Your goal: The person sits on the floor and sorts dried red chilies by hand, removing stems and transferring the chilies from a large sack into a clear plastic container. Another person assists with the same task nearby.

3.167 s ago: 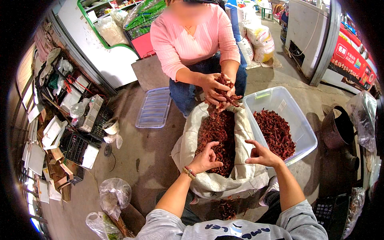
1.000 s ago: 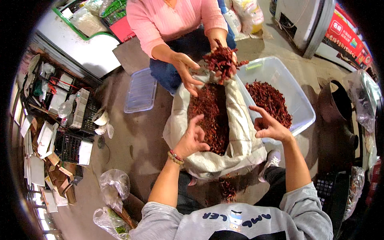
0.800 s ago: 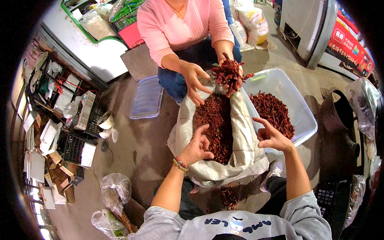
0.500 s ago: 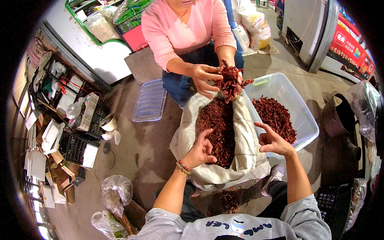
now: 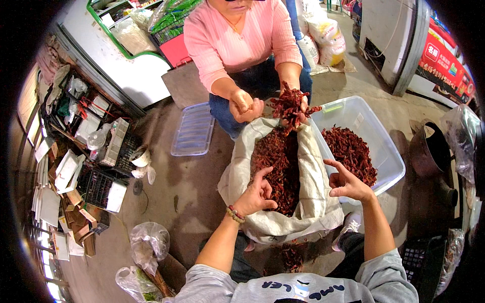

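The co-worker's curled hand (image 5: 244, 107) has left the dried chillies (image 5: 288, 102) to the co-worker's other hand (image 5: 304, 106) above the sack's (image 5: 313, 174) far edge; left hand (image 5: 253, 196) and right hand (image 5: 352, 184) hover empty, unclenched.

Sack (image 5: 235, 169) off-white, faint darker lines. Dried pieces (image 5: 283, 174) in it dark red with brownish bits; heap (image 5: 353, 156) in right tub dark red. Tub (image 5: 386, 146) translucent, bluish-white. Lid (image 5: 191, 129), far left, translucent, pale blue edge, striped by ribs. Co-worker's top (image 5: 242, 45) pink, fine ribbed lines; jeans (image 5: 222, 121) blue. Near shirt (image 5: 257, 289) grey, dark lettering. Bead bracelet (image 5: 235, 214) red and tan. Left crate (image 5: 95, 187) black. Far-right banner (image 5: 444, 68) red, white print. Far sack (image 5: 327, 40) white, yellow patches.
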`<act>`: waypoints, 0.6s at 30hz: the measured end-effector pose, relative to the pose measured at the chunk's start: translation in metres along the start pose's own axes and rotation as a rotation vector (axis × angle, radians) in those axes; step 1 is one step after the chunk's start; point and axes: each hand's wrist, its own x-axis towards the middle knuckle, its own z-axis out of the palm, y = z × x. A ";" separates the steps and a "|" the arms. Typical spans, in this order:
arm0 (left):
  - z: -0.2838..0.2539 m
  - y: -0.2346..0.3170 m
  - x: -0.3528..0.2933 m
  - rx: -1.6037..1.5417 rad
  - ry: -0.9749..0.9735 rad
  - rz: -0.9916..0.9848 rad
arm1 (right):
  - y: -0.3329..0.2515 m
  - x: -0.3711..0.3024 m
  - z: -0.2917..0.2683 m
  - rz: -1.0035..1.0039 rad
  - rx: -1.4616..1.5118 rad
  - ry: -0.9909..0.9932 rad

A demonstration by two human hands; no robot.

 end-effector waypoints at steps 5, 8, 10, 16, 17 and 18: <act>-0.001 0.000 0.000 0.038 -0.012 0.044 | 0.001 0.000 -0.001 -0.019 -0.006 -0.017; 0.000 -0.002 0.000 0.036 -0.009 0.060 | 0.001 -0.002 0.000 -0.005 -0.005 -0.016; -0.001 -0.001 -0.001 0.045 -0.012 0.060 | 0.001 -0.001 0.001 -0.003 0.002 -0.020; 0.001 -0.004 0.000 0.051 -0.019 0.066 | 0.005 0.000 0.001 -0.014 -0.003 -0.023; 0.001 -0.005 0.000 0.052 -0.019 0.069 | 0.003 0.000 0.001 -0.010 -0.015 -0.021; 0.001 -0.005 0.000 0.051 -0.022 0.063 | 0.002 -0.001 0.002 -0.005 -0.026 -0.019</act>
